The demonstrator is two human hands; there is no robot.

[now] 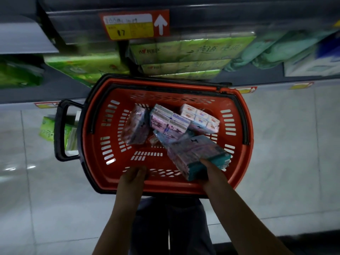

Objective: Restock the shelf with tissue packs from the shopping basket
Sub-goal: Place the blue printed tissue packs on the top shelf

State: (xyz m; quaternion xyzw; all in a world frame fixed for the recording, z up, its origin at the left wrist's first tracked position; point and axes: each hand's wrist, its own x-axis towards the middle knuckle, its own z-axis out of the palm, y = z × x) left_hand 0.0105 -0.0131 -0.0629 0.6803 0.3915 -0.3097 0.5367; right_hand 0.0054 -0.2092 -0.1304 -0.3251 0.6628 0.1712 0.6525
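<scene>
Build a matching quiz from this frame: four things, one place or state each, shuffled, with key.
1 right hand
2 left hand
3 green packs
4 price label

A on the shelf behind the shopping basket
B at the basket's near rim
C on the shelf edge above the packs
D grips a teal-ended tissue pack

Pairs: 1-D, 2-B, 3-A, 4-C

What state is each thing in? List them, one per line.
Basket: on the floor, partly filled.
Teal pack: tilted, gripped at its near end by the right hand.
Left hand: fingers curled at the basket's near wall; grip unclear.
Pink packs: lying loose in the basket.
Green packs: stacked on the shelf.
</scene>
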